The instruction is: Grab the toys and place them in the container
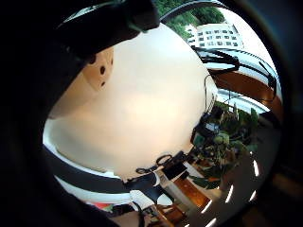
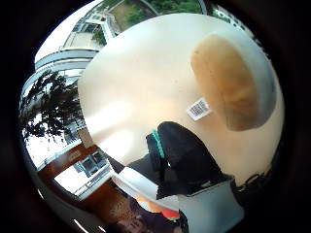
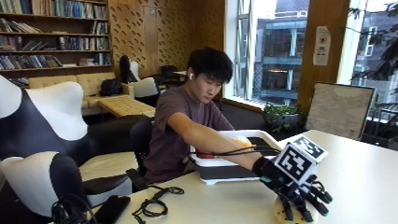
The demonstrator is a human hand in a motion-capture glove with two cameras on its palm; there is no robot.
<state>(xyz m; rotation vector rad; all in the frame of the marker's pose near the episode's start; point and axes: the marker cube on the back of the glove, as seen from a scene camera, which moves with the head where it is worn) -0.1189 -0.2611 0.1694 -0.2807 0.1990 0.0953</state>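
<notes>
Item: gloved right hand [image 3: 297, 193], fingers spread downward over tan round plush toy [image 3: 292, 215] at table's [image 3: 360, 172] six-o'clock edge, not yet gripping; advise closing around toy before lifting toward white rectangular container [image 3: 214, 163] at ten o'clock.

My fingers [image 3: 298, 205] hang over the toy [image 3: 283, 215] on the bench [image 3: 360, 177]; the container [image 3: 217, 163] sits behind it, nearer me.

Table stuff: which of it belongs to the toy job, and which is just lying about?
Job: gloved hand, reaching down on a tan toy; white container with toys inside.
Lying about: black cable, dark pouch.
</notes>
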